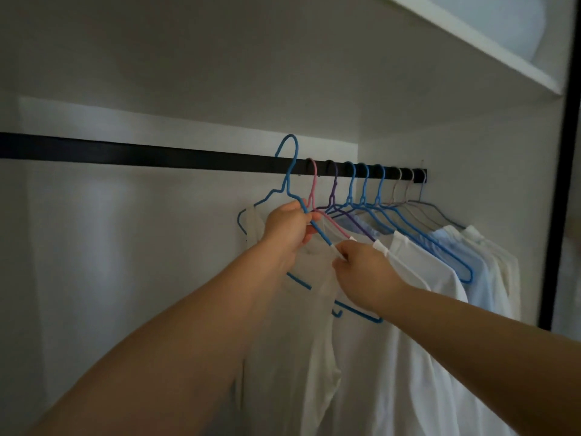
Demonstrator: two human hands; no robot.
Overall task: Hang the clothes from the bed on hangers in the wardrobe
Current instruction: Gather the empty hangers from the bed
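Head view, dim white wardrobe (188,73), black rail (141,154), upper shelf (471,48)

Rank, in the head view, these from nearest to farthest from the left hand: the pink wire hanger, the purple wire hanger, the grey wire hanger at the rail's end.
Measured from the left hand:
1. Pink wire hanger, just right of the hand.
2. Purple wire hanger, next along the rail.
3. Grey wire hanger, far right, at the rail's end.
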